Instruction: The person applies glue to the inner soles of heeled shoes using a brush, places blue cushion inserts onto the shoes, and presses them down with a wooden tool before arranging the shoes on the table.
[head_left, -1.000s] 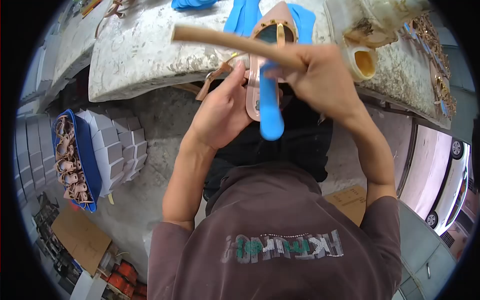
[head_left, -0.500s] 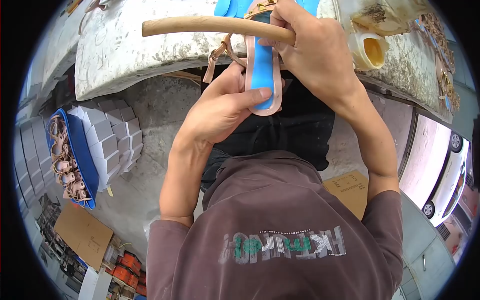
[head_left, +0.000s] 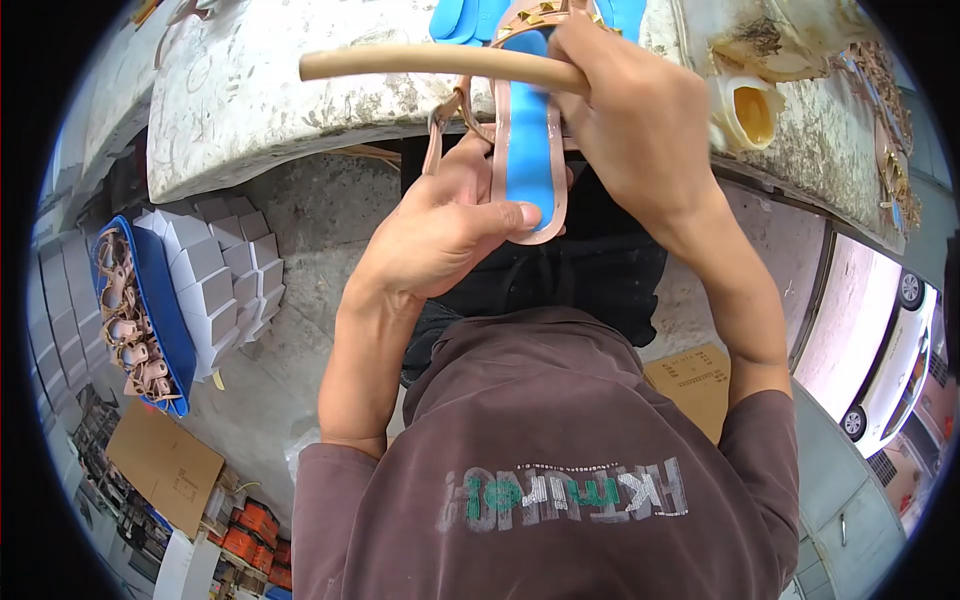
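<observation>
My left hand (head_left: 450, 220) grips the heel end of a sandal (head_left: 500, 160), its thumb pressed flat on the blue footbed. A tan rim runs round that glossy blue surface, gold studs sit on the toe straps, and an ankle strap dangles at the left. In my right hand (head_left: 640, 120) is a slightly curved wooden stick (head_left: 430, 60), pointing left across the sandal. My fingers hide the stick's other end. The right hand is close over the sandal's right edge; whether it touches is unclear.
Blue insoles (head_left: 470, 20) lie on the stained worktable (head_left: 230, 120). A container with yellowish contents (head_left: 752, 115) stands at the right, near more sandals (head_left: 885, 150). Down left are a blue tray (head_left: 165, 310) of sandals, white boxes (head_left: 215, 280) and cardboard (head_left: 165, 465).
The sandal and my left hand have shifted slightly down toward my body. My right hand has moved slightly right and down, its wooden stick with it.
</observation>
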